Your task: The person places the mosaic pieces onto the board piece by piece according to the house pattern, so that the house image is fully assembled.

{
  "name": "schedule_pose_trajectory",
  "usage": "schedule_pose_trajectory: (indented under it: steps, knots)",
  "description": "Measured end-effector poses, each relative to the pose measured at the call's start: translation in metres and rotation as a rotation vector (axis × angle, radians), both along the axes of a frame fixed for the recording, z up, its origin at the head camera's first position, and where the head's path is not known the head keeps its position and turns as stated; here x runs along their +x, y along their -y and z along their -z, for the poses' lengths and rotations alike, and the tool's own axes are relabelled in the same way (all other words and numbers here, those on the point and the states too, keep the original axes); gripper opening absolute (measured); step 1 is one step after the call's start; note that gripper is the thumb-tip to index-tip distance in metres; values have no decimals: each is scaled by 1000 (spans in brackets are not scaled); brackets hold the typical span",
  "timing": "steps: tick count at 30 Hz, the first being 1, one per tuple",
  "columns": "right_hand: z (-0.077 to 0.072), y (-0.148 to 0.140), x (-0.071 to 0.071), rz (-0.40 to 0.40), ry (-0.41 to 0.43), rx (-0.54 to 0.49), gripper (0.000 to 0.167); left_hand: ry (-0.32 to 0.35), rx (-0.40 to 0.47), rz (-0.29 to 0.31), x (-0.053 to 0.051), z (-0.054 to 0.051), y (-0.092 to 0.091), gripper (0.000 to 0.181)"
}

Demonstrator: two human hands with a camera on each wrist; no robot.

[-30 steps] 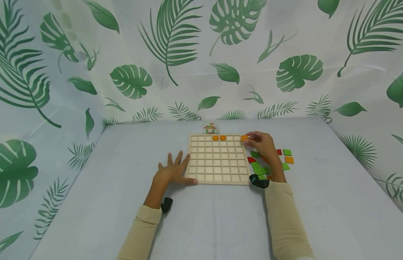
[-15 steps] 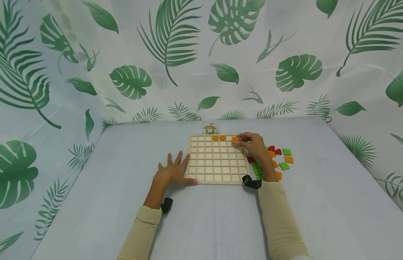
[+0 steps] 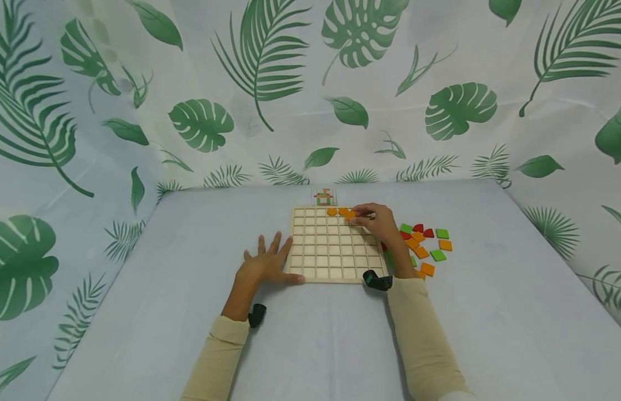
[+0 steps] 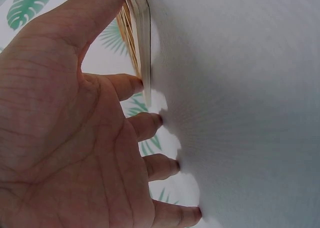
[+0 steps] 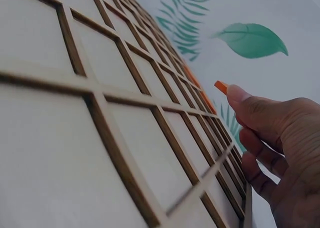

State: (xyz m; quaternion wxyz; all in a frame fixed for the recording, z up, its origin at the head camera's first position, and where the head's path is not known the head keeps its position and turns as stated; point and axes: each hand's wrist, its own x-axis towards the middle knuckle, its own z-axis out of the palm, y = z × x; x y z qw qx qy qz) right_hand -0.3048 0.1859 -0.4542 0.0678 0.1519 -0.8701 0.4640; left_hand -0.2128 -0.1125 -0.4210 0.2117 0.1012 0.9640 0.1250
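A wooden grid board [image 3: 322,240] lies flat on the table in the head view. Two round orange tiles [image 3: 332,212] sit side by side in its far row. My right hand [image 3: 377,221] pinches a squarish orange tile [image 3: 350,215] by its edge, just right of those two. In the right wrist view the pinched tile [image 5: 220,86] stands clear of the grid [image 5: 102,98], between thumb and fingers. My left hand [image 3: 262,267] rests at the board's left edge with fingers spread, thumb on the near left corner. The left wrist view shows its fingertips [image 4: 157,120] touching board and table.
Loose orange [image 3: 421,252], green [image 3: 438,255] and red tiles [image 3: 428,233] lie right of the board, some hidden behind my right forearm. A small pattern card [image 3: 324,196] lies beyond the board's far edge. A leaf-printed cloth [image 3: 290,145] rises behind the table.
My right hand has carried the orange tile leftward, from the board's far right corner to beside the two round tiles. The left hand has stayed put.
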Motion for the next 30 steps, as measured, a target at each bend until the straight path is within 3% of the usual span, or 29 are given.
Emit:
schedule_pose_trajectory:
  steps: [8,16,30]
  knots:
    - [7,17,-6,-1,-61,61,35,6,-10,1,-1,0,0,107]
    - [8,31,-6,27,-62,96,36,9,-17,1,-1,-1,0,107]
    - [13,42,-6,158,-39,225,36,6,-21,3,-1,-1,-1,106]
